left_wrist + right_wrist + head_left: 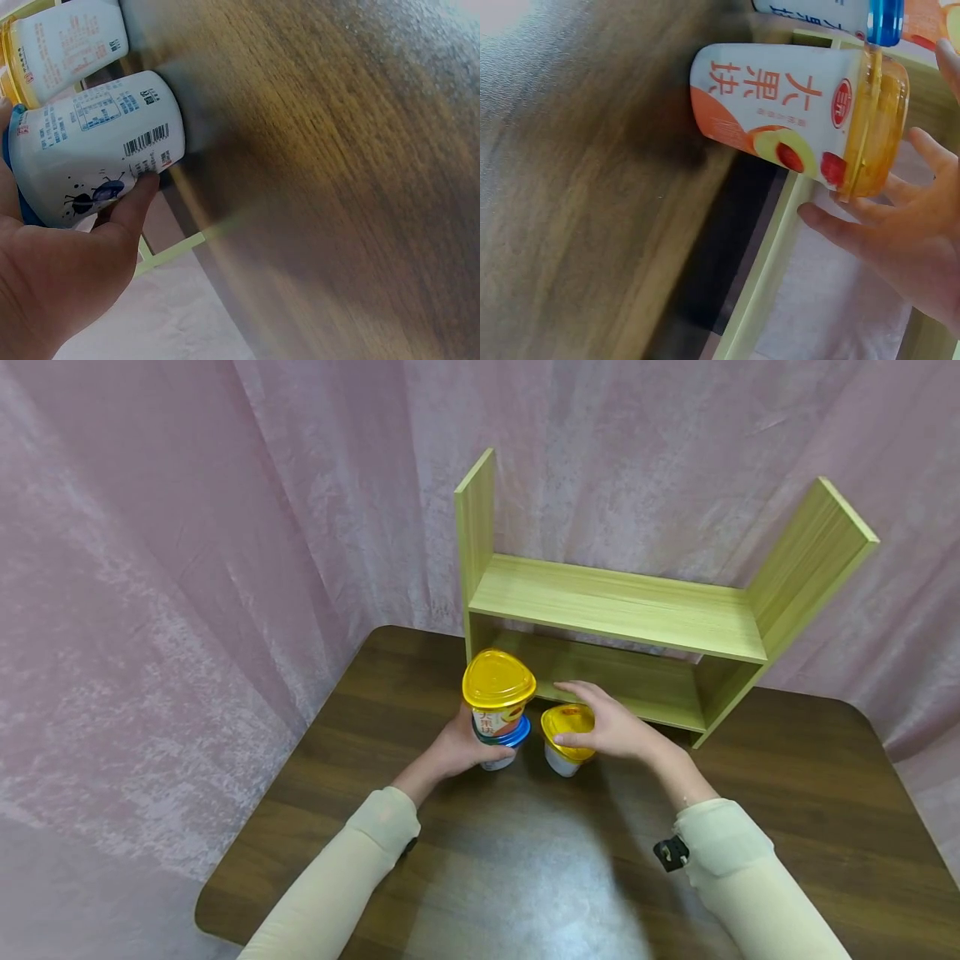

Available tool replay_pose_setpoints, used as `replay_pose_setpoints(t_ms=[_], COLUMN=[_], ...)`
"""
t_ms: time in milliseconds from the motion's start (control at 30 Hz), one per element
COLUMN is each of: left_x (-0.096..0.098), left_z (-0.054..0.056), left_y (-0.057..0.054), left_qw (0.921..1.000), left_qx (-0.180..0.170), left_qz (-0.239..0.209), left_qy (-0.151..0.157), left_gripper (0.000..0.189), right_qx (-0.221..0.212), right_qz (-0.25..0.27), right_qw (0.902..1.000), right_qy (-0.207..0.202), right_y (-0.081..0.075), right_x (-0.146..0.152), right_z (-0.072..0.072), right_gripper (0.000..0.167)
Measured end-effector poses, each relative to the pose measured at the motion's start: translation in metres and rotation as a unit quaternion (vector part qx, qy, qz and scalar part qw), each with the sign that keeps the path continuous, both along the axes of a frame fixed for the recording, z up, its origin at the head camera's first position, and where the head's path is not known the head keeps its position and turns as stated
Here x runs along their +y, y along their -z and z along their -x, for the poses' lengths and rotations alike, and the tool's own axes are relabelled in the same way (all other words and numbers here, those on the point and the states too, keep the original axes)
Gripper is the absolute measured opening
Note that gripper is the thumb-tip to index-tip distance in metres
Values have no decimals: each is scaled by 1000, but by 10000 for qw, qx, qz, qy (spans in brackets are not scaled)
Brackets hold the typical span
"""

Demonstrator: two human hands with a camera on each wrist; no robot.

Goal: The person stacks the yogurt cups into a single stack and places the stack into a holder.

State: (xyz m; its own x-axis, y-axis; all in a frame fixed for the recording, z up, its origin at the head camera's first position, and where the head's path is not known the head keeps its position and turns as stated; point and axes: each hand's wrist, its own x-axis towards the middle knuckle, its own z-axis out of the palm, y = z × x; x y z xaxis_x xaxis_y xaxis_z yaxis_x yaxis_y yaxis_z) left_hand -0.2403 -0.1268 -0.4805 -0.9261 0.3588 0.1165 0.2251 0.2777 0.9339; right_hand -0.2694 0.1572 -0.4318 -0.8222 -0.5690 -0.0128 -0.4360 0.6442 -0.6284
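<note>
Tilting could topple the upper cup [498, 683], frame centre; left hand [463, 747] grips the lower cup [497, 764], right hand [617, 723] spread wide.

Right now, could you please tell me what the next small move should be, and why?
I would probably close the right hand gently around the lone yellow-lidded cup: it is spread at the lid without a clear grip, while the left hand already holds the blue-lidded cup beneath the upper yellow-lidded cup.

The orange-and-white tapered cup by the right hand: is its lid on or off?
On: a yellow plastic lid covers this cup in the right wrist view.
</note>
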Motion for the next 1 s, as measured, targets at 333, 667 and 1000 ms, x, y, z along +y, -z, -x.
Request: replay_pose_setpoints(t_ms=[333, 667, 1000], left_x=[-1, -2, 0], left_z=[2, 11, 10], left_y=[4, 23, 21], left_qw=[10000, 9999, 9999], left_qx=[-51, -27, 78], left_qz=[38, 68, -66], left_qy=[-27, -105, -72], left_gripper=[91, 93, 93], right_qx=[110, 121, 247], right_qz=[32, 56, -163], right_qw=[9999, 9999, 9993], right_qy=[106, 85, 248], right_y=[11, 18, 18], right_x=[1, 2, -1], right_z=[-4, -7, -8], right_gripper=[95, 98, 94])
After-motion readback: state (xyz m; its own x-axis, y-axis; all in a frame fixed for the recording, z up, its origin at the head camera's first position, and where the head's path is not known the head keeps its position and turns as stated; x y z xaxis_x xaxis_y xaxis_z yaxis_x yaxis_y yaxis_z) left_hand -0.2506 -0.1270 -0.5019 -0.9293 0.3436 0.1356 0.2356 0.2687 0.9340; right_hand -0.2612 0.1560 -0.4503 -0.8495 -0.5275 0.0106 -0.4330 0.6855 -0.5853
